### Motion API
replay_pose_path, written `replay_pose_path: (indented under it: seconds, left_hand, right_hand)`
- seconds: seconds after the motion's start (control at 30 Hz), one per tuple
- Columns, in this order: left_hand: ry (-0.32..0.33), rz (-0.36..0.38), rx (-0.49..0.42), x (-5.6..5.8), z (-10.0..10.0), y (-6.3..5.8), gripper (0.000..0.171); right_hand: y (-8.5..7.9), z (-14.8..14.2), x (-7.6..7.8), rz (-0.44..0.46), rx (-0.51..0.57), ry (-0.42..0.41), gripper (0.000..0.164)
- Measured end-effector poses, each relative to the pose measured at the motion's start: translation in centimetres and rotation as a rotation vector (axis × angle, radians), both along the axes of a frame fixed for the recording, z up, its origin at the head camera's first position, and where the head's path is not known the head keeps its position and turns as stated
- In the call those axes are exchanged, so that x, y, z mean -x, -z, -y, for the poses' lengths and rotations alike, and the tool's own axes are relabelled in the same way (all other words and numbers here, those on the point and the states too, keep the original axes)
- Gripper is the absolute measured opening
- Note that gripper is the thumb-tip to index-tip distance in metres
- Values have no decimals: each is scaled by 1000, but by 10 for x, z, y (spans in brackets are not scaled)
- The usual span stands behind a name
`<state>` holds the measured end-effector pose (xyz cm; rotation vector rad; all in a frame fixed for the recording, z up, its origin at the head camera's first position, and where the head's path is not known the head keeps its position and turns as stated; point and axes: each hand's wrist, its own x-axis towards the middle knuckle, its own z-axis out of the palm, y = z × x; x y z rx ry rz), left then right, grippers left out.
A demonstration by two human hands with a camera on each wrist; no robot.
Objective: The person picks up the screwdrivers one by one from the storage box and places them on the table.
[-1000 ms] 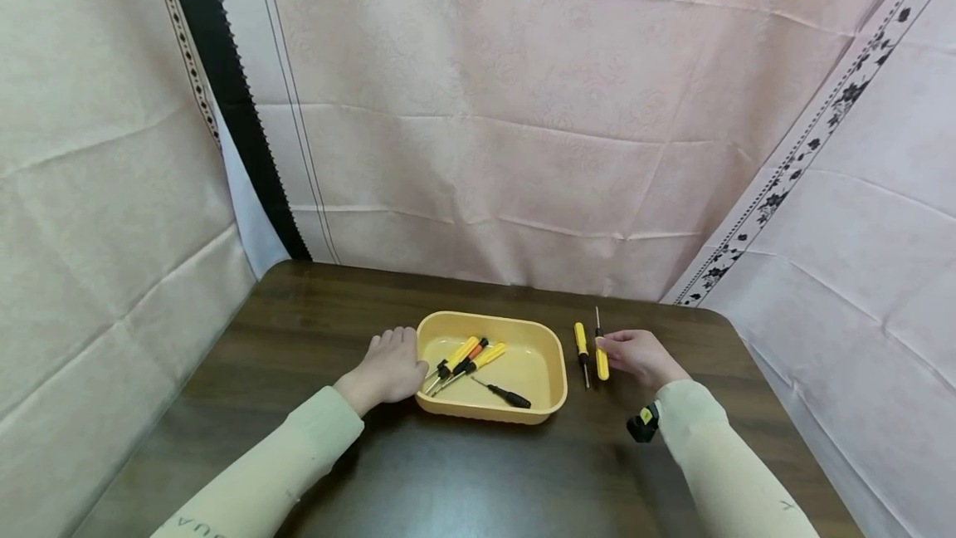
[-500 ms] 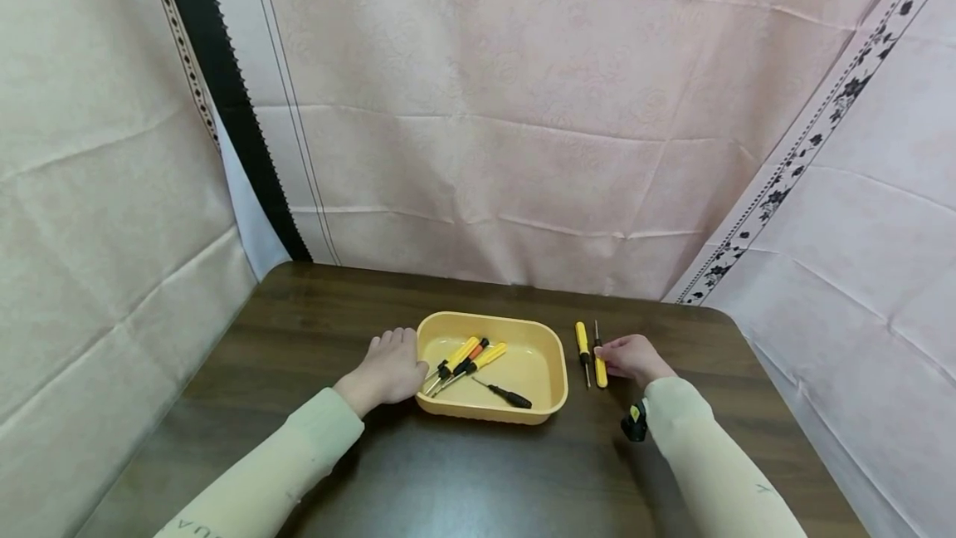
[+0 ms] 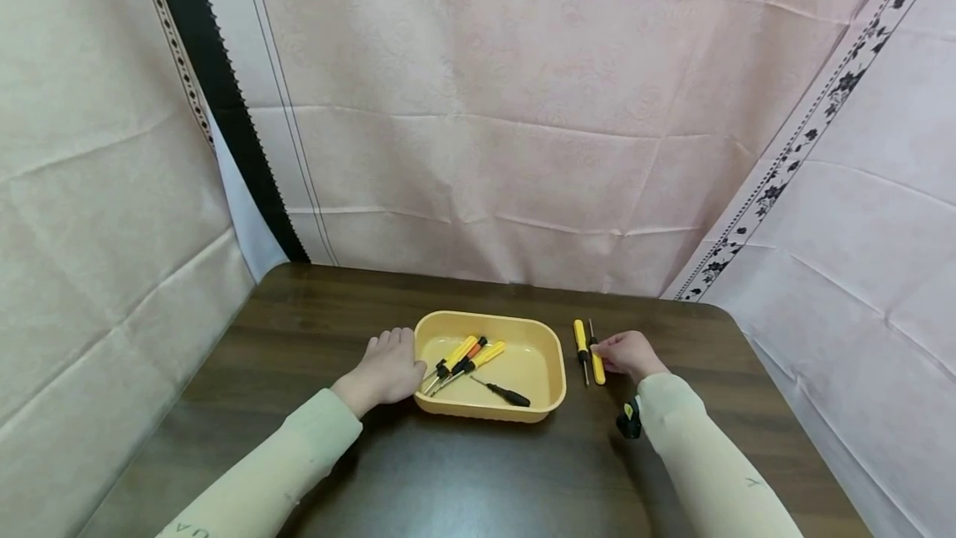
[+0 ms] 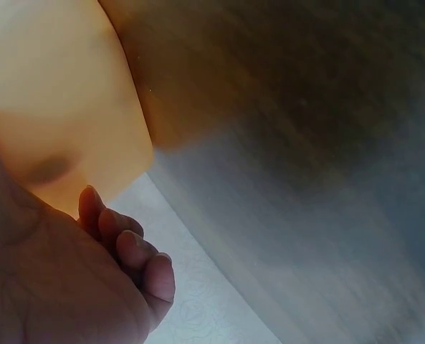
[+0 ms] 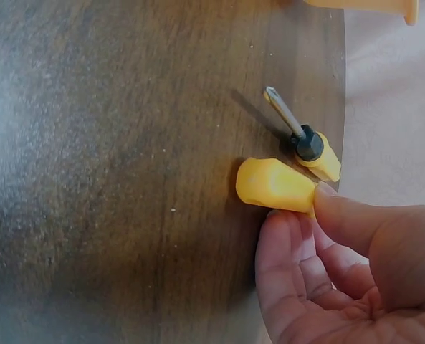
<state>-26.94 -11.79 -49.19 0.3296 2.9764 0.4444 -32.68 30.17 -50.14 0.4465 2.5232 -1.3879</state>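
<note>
My right hand (image 3: 630, 353) pinches a yellow-handled screwdriver (image 3: 599, 369) between thumb and fingertips, low at the table, its shaft pointing away from me. In the right wrist view the butt of that yellow handle (image 5: 273, 183) sticks out past the thumb; the fingers hide the rest. Just left of it lies another yellow-and-black screwdriver (image 3: 580, 340), its tip toward me. My left hand (image 3: 386, 366) holds the left side of a yellow tray (image 3: 556, 359), thumb at the rim. The left wrist view shows its curled fingers (image 4: 130, 244) against the tray's wall (image 4: 69, 93).
Inside the tray, several yellow- and orange-handled screwdrivers (image 3: 465, 355) lie bunched at the left, and a small black screwdriver (image 3: 509, 394) lies nearer the front. The dark wooden table (image 3: 478, 471) reaches a hanging pale cloth (image 3: 478, 148) at the back.
The screwdriver in my right hand has come slightly toward me, then left, closer to the one lying beside it. My left hand and the tray have stayed in place.
</note>
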Motion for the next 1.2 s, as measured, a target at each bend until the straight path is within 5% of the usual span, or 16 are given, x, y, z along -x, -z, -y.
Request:
replay_pose_path:
  seconds: [1.2]
  left_hand:
    - [-1, -10, -13, 0, -1, 2, 46]
  right_hand:
    - [2, -2, -6, 17, 30, -2, 26]
